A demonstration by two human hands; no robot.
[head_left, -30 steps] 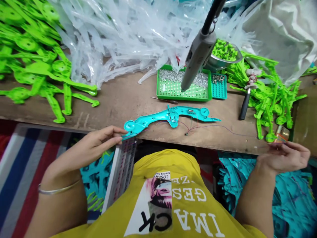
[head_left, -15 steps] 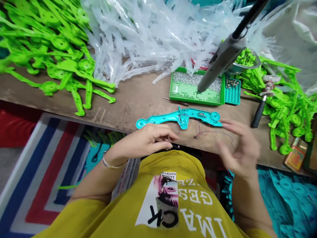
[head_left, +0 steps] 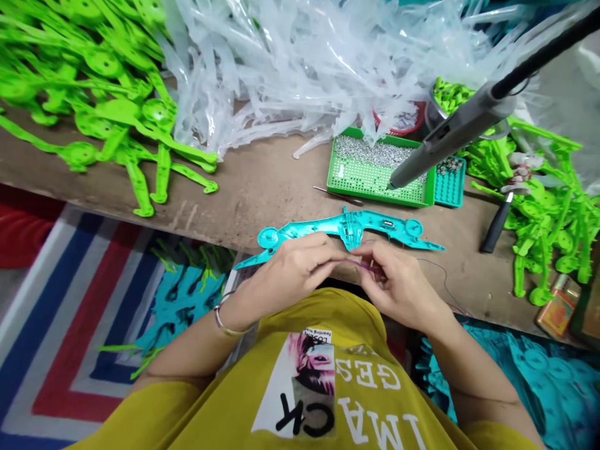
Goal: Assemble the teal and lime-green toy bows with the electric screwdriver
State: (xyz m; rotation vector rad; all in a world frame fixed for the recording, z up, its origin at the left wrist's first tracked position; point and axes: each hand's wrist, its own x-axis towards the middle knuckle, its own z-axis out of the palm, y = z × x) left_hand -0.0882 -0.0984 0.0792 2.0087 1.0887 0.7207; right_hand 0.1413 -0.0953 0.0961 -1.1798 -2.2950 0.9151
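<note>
A long teal plastic part lies on the wooden bench close to its near edge, with thin red and purple wires trailing from it. My left hand and my right hand meet just in front of it, fingertips pinched together on the wires between them. A grey electric screwdriver hangs on a black cable above the right of the bench, tip over a green tray of screws.
Piles of bright green parts cover the left and right of the bench, clear plastic parts the back. A small teal tray, a black-handled tool and an orange box sit right. Teal parts lie below.
Both hands have come together at the bench's near edge and pinched the wires. Before, the right hand was reaching in from the far right and the left was near the teal part's left end.
</note>
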